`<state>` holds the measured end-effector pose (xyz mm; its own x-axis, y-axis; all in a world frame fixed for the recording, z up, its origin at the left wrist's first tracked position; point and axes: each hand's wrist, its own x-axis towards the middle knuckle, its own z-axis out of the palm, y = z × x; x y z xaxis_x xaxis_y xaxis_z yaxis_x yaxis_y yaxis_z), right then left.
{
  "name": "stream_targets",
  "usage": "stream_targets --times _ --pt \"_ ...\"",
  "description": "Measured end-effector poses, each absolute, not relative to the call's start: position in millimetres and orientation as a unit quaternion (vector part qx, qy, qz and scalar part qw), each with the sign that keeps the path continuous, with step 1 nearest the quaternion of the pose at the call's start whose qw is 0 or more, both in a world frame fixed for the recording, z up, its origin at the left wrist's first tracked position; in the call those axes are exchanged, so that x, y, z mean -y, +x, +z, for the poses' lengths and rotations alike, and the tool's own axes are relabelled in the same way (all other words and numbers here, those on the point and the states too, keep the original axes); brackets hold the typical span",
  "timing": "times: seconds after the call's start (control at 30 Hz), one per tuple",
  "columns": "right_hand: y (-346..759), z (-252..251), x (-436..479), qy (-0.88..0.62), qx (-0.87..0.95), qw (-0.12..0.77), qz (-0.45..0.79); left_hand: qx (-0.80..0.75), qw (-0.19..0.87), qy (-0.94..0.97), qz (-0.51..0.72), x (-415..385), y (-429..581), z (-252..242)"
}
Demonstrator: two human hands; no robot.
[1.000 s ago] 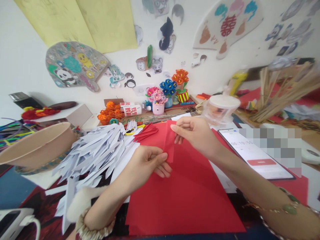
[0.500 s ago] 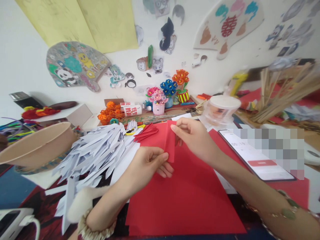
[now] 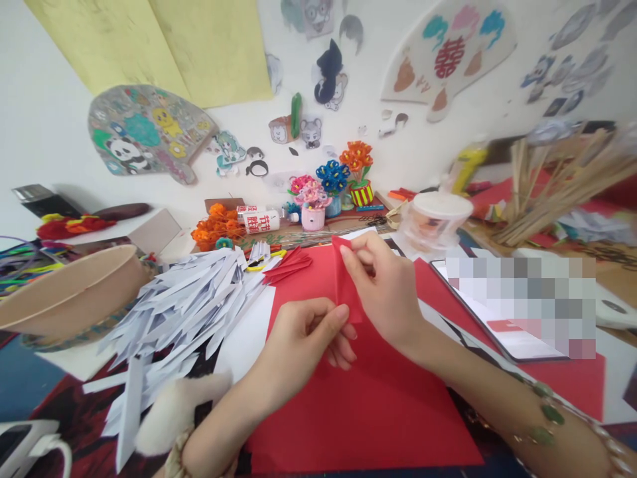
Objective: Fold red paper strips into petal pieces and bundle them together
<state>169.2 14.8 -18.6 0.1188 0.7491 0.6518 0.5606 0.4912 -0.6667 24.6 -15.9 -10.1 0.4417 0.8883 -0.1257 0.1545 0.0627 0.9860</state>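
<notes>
A small folded piece of red paper (image 3: 343, 282) is held above a large red sheet (image 3: 368, 405). My left hand (image 3: 316, 332) pinches its lower end between thumb and fingers. At the top corner, my right hand (image 3: 381, 282) grips the paper, its thumb pressing on a corner that is turned over at a slant. Just left of the held piece lie several folded red paper strips (image 3: 288, 265). A big heap of folded white paper strips (image 3: 189, 299) spreads further left, with yellow-handled scissors (image 3: 269, 260) at its far edge.
On the left stands a beige bowl (image 3: 74, 285). A phone (image 3: 502, 318) lies at the right on red paper. Behind are a white-lidded tub (image 3: 438, 216), small pots of craft flowers (image 3: 313, 216) and a bottle (image 3: 263, 219). A white device with a cable (image 3: 30, 445) sits front left.
My right hand has turned and drawn the top corner of the red paper over at a slant. My left hand keeps its pinch near the lower end. The view has shifted slightly.
</notes>
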Motion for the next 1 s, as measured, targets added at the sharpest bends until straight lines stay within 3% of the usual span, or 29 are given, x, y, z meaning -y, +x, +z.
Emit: stream_targets --times 0.23,0.6,0.87,1.0 --pt "169 -18 -15 -0.507 0.653 0.551 0.116 -0.414 0.592 0.623 0.300 15 20 -10" --pt "165 -22 -10 -0.479 0.674 0.555 0.089 -0.457 0.465 0.689 0.317 9 17 -7" --pt "161 -23 -8 -0.478 0.672 0.549 0.137 -0.469 0.546 0.618 0.317 10 17 -9" --pt "161 -22 -5 -0.483 0.669 0.545 0.153 -0.473 0.469 0.680 0.306 7 14 -5"
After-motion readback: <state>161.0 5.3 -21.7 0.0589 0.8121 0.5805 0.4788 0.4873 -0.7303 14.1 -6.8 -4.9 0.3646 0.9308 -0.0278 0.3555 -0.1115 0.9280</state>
